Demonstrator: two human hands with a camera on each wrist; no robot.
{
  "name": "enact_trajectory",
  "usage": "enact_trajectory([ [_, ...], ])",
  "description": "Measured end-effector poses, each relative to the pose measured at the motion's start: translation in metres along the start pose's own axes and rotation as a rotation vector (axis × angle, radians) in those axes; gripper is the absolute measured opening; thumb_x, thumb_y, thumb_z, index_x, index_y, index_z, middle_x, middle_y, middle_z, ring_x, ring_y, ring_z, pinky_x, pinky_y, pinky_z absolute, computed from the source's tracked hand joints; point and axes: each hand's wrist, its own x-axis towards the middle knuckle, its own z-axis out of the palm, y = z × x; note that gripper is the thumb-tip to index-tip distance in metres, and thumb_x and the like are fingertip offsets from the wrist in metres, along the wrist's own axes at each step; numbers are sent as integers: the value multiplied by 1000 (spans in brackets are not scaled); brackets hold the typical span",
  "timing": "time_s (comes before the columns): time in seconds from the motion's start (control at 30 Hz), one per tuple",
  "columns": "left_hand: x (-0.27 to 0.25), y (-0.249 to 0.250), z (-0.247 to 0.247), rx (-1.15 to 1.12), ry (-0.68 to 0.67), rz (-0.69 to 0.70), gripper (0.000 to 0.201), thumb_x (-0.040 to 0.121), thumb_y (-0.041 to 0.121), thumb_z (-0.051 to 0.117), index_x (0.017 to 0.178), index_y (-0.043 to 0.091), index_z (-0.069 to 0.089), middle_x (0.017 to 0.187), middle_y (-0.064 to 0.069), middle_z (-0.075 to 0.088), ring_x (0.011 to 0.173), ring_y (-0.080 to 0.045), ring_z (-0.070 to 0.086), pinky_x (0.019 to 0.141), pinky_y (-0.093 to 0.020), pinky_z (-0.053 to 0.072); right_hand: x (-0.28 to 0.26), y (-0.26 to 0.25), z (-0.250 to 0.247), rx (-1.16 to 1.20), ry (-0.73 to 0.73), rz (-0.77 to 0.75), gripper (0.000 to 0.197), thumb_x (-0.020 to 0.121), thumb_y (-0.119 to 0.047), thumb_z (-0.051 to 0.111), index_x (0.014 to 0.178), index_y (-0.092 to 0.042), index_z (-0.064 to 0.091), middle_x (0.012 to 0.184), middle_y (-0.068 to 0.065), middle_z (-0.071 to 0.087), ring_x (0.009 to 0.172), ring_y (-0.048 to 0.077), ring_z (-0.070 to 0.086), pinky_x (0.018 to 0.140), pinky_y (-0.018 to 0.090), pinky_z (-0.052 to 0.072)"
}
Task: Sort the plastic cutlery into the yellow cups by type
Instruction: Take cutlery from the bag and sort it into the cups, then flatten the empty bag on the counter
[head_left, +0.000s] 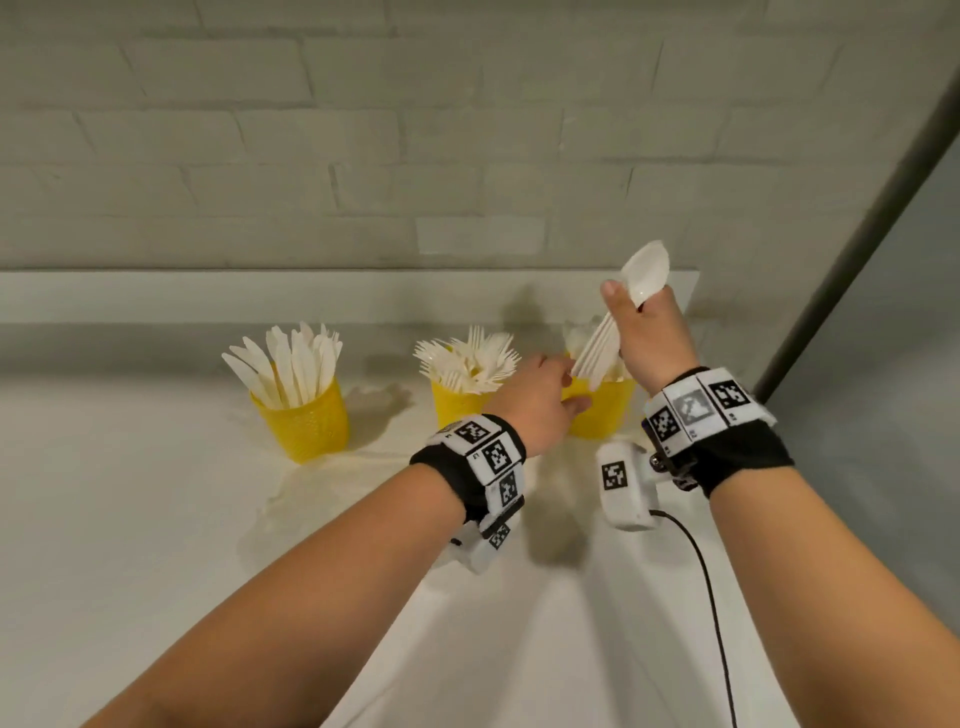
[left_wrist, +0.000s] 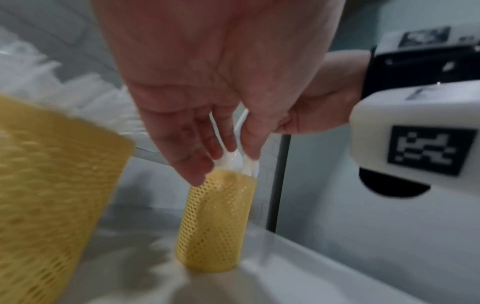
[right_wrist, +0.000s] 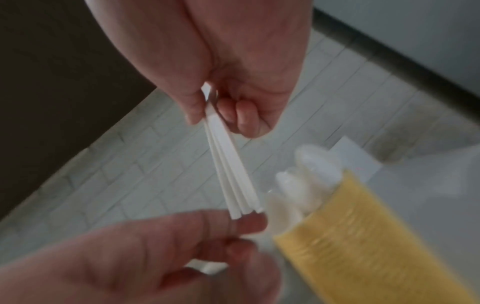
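Note:
Three yellow mesh cups stand in a row by the wall. The left cup (head_left: 304, 421) holds knives, the middle cup (head_left: 454, 402) forks, the right cup (head_left: 605, 415) spoons. My right hand (head_left: 639, 332) grips a bundle of white spoons (head_left: 597, 353) above the right cup, bowls up and handles slanting down to the left. In the right wrist view the spoon handles (right_wrist: 233, 181) fan out from my right hand (right_wrist: 215, 119). My left hand (head_left: 569, 384) reaches in with fairly straight fingers and touches the handle ends, just above the right cup (left_wrist: 215, 222).
A white ledge (head_left: 311, 296) and a brick wall run behind the cups. A dark vertical post (head_left: 857, 234) stands to the right. A black cable (head_left: 711, 597) hangs from my right wrist camera over the white table (head_left: 156, 519).

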Motion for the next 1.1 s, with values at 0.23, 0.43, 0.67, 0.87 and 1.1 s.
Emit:
enact_trajectory([
  [0.23,18,8,28,359,131,-1,38,93,35,53,127,18,51,129,-10,43,122,-28,40,90,-41,47,7,44,-22,-11,111,48,37,89,-39,58,104,-5,59,85,8,67,79,26,66,77,37,54],
  [0.43,20,14,35,294,201,-61,30,93,38,53,118,20,56,126,-7,46,120,-26,44,88,-40,46,3,59,-14,-205,-13,83,39,82,-42,66,97,-7,62,90,10,70,85,29,67,80,39,54],
  [0.67,19,19,41,267,230,-115,32,91,47,54,114,26,58,126,-4,46,116,-24,49,84,-38,46,-13,62,-21,-408,41,-198,47,92,-32,56,136,-32,43,144,0,38,129,19,35,104,34,29],
  [0.87,11,24,38,260,202,-92,33,94,41,51,122,25,54,127,-3,51,119,-22,50,87,-36,45,-23,67,-24,-590,-208,-133,47,102,-39,27,148,-31,27,160,-9,16,148,18,10,120,44,9],
  [1.1,-57,-7,-6,107,280,49,20,92,25,52,105,33,64,108,11,61,102,-11,55,86,-29,46,-69,16,1,-237,59,-320,12,90,-25,56,89,-18,66,90,1,63,84,19,51,84,35,44],
])
